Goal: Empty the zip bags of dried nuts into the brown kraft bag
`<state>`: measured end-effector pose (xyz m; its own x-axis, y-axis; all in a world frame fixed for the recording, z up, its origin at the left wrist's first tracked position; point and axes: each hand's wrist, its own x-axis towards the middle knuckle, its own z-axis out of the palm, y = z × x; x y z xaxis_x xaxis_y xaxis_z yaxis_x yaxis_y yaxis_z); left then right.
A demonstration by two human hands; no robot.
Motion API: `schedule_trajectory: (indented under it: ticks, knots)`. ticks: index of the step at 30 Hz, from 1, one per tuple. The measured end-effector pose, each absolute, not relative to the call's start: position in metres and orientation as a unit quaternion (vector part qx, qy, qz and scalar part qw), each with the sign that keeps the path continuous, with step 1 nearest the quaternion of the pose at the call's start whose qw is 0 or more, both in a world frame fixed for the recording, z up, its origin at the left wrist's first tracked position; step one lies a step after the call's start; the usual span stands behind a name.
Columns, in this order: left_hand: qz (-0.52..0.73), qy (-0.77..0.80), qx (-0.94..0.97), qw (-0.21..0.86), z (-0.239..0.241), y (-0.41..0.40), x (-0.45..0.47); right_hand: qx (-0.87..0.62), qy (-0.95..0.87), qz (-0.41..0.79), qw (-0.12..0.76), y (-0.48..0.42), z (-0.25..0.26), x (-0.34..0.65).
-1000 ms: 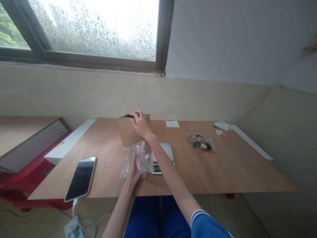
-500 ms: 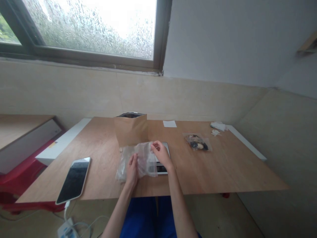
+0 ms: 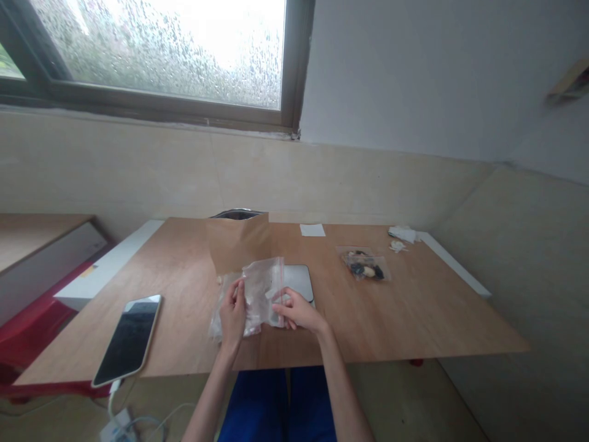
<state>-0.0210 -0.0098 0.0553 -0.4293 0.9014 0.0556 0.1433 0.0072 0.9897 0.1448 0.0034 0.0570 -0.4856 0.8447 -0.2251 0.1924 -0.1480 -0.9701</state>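
Note:
A clear zip-lock bag is held up between my two hands over the front of the table. My left hand pinches its left side. At its right edge, along the zip strip, the fingers of my right hand are closed on the plastic. More clear bags lie under and beside my left hand. Behind the held bag sits a flat silver kitchen scale, its front partly covered by the bag and my right hand. A brown kraft pouch stands upright just behind, its top gaping.
Two filled clear packets with dark and pale pieces lie to the right. White paper lies at the back, and crumpled white scraps at the back right. A phone on a charging cable rests near the left front edge.
One bag has come up off the pile and is spread between the hands. My right hand has moved down along its edge; the scale's plate shows more.

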Motion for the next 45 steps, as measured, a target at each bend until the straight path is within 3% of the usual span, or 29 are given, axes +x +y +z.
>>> schedule_trajectory:
  ticks: [7, 9, 11, 14, 18, 23, 26, 33, 38, 41, 45]
  knots:
    - [0.524, 0.632, 0.466, 0.330, 0.063, -0.004, -0.041, -0.444, -0.623, 0.554, 0.328, 0.017, 0.054, 0.173]
    - [0.510, 0.646, 0.467, 0.324, 0.066, -0.003, -0.052, -0.524, -0.623, 0.428, 0.392, 0.029, 0.050, 0.198]
    - [0.492, 0.661, 0.473, 0.310, 0.068, -0.004, -0.064, -0.634, -0.609, 0.227, 0.420, 0.043, 0.045, 0.228]
    - [0.441, 0.690, 0.502, 0.280, 0.065, -0.004, -0.080, -0.765, -0.547, 0.007, 0.340, 0.059, 0.034, 0.270]
    - [0.348, 0.735, 0.546, 0.201, 0.050, -0.003, -0.098, -0.821, -0.507, -0.083, 0.249, 0.066, 0.020, 0.305]
    - [0.365, 0.730, 0.578, -0.012, 0.045, -0.004, -0.101, -0.806, -0.534, -0.103, 0.235, 0.056, 0.007, 0.323]
    - [0.378, 0.701, 0.604, -0.035, 0.053, -0.008, -0.083, -0.794, -0.530, -0.109, 0.277, 0.052, 0.005, 0.323]
    - [0.311, 0.627, 0.705, 0.110, 0.017, -0.001, -0.053, -0.801, -0.480, -0.008, 0.359, 0.037, 0.026, 0.305]
    - [0.299, 0.626, 0.697, 0.183, -0.019, 0.007, -0.066, -0.746, -0.342, 0.143, 0.554, 0.006, 0.054, 0.278]
    - [0.331, 0.629, 0.662, 0.239, -0.004, 0.007, -0.066, -0.657, -0.316, 0.224, 0.647, -0.008, 0.074, 0.256]
    - [0.445, 0.576, 0.584, 0.360, 0.051, -0.004, -0.041, -0.564, -0.362, 0.351, 0.654, -0.015, 0.092, 0.224]
